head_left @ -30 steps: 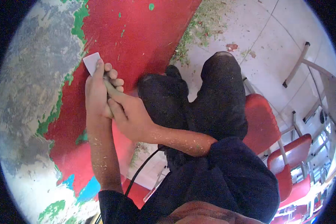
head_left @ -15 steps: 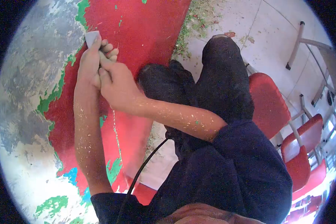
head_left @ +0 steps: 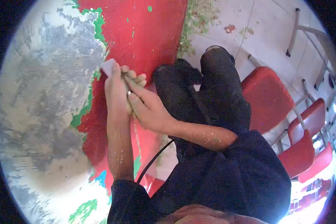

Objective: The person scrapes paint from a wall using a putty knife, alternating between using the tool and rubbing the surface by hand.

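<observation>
A scraper with a flat pale blade [head_left: 108, 68] rests at the ragged edge between red paint [head_left: 145, 33] and a bare grey patch [head_left: 44, 86] on the wall. My left hand [head_left: 117, 84] is closed around the scraper, its thumb lying along the blade's base. Lower and to the right, my right hand [head_left: 151, 108] grips the same tool's handle, most of which the fingers hide. Green paint [head_left: 99, 28] shows in strips along the chipped edge. Pale flakes dot both forearms.
Paint chips [head_left: 198, 22] litter the tiled floor [head_left: 235, 13] along the wall's foot. Red chairs [head_left: 267, 97] with metal legs stand at the right. My bent knees [head_left: 218, 63] are close to the wall, and a black cable [head_left: 153, 158] runs past my left sleeve.
The view has shifted, with the wall now farther right in the frame. Both hands and the scraper have moved a little down along the paint edge, still gripping.
</observation>
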Motion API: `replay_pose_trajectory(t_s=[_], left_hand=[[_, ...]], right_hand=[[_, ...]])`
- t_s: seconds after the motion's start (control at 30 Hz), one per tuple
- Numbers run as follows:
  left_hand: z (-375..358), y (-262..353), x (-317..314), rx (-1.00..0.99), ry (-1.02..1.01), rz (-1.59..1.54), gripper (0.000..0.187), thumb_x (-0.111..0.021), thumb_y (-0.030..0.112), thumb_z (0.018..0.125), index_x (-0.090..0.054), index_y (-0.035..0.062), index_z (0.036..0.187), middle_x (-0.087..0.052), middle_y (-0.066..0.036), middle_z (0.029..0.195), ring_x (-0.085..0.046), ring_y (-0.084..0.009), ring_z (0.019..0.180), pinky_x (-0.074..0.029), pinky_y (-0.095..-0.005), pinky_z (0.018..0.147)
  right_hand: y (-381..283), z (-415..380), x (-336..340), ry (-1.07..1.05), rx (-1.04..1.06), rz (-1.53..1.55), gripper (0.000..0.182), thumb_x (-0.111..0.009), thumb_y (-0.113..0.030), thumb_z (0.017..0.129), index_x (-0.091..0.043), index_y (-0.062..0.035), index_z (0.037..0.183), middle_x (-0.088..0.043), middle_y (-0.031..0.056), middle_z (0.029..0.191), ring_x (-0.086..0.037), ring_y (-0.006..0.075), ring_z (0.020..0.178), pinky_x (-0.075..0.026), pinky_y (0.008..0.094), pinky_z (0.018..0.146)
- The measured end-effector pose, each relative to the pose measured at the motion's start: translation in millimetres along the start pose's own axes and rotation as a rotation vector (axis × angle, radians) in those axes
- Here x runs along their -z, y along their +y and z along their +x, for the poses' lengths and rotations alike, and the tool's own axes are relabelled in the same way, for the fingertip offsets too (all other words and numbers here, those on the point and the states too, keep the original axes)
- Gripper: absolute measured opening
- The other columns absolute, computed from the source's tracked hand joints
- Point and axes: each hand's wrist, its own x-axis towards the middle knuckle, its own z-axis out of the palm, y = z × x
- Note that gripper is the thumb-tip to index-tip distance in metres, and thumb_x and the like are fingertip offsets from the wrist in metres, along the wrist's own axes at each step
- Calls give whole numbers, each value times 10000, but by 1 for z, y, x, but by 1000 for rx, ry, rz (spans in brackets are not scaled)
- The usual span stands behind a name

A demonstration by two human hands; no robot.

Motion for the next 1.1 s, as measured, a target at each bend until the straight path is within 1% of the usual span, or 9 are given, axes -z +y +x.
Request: replay_pose_trajectory(t_s=[0.13,0.3,0.47,0.57,0.6,0.7,0.83,1.0,1.1], left_hand=[[2,5,8,196,56,42,353,-368,359,957,-489,61,811,-537,-85,689,-620,-273,671,-554,-378,597],[2,30,14,254,46,183,323,-380,325,956,-479,47,824,-524,-80,710,-615,-272,699,-560,-371,627],[21,30,7,247,161,162,284,-386,284,956,-467,45,825,-514,-71,729,-602,-252,691,-553,-346,613],[25,34,-3,257,165,133,285,-394,290,954,-461,46,822,-510,-64,728,-589,-243,698,-545,-343,628],[30,34,-2,259,149,141,287,-393,295,954,-461,49,822,-506,-61,724,-587,-244,707,-540,-341,628],[40,31,-6,238,119,209,296,-383,312,958,-460,61,822,-487,-49,702,-580,-240,730,-520,-327,622],[28,33,21,232,83,379,307,-390,330,958,-462,70,811,-464,-39,670,-562,-222,719,-488,-307,602],[45,39,-1,143,14,355,262,-409,283,955,-453,76,801,-456,-23,669,-498,-178,632,-495,-311,594],[11,27,8,68,189,423,259,-421,261,953,-460,75,776,-464,-26,684,-466,-154,610,-509,-319,635]], right_hand=[[-21,-11,-16,70,-255,222,478,-397,-121,927,-283,-54,1386,-472,16,645,-420,78,465,-388,233,415],[-18,-7,-47,337,-28,68,419,-408,-129,918,-393,-27,1324,-481,3,622,-440,69,471,-377,241,418],[-33,4,-42,336,-200,197,385,-415,-134,910,-458,-14,1272,-464,20,554,-443,74,447,-381,260,426],[-38,7,-32,327,-198,58,382,-431,-138,894,-477,-13,1252,-512,76,550,-474,114,423,-395,280,422],[-44,9,-29,353,-230,-4,371,-447,-140,874,-509,-20,1219,-559,146,591,-535,161,443,-432,311,447],[-49,21,-20,343,-292,69,362,-462,-145,845,-543,-43,1183,-586,234,687,-623,280,563,-487,373,557],[-34,3,-35,352,-152,-143,360,-468,-154,813,-567,-79,1151,-573,277,817,-594,405,794,-486,454,689],[-38,27,-24,442,-140,-56,330,-451,-159,805,-591,-86,1096,-571,285,843,-587,428,774,-467,507,746],[-31,-1,-31,333,-98,-146,354,-471,-150,804,-580,-100,1137,-575,267,796,-606,392,733,-485,458,678]])
